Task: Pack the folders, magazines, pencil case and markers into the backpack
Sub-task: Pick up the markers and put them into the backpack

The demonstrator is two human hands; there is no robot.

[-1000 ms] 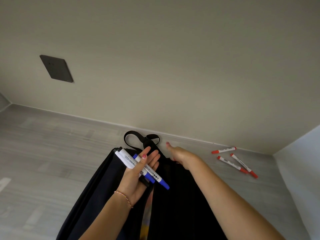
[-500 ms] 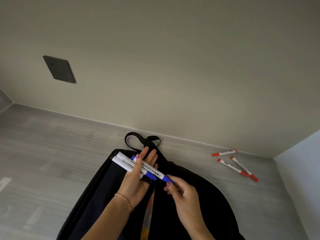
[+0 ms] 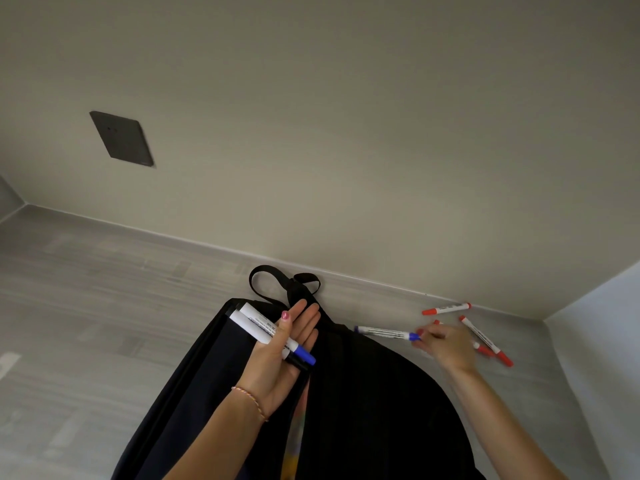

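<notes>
Red markers [image 3: 446, 309] partly hidden | right hand [image 3: 446, 348] pinches blue marker [image 3: 384, 332] | left hand [image 3: 280, 355] thumb-clamps two.

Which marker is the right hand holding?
The blue-capped marker pinched by the right hand, lying level beside the backpack. The red markers lie loose on the floor.

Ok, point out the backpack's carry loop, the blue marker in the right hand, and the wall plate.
Carry loop [image 3: 260, 284], head view, left curve of the strap.
Blue marker [image 3: 384, 331], head view, mid-barrel on the white label.
Wall plate [image 3: 122, 139], head view, centre of its dark face.
</notes>
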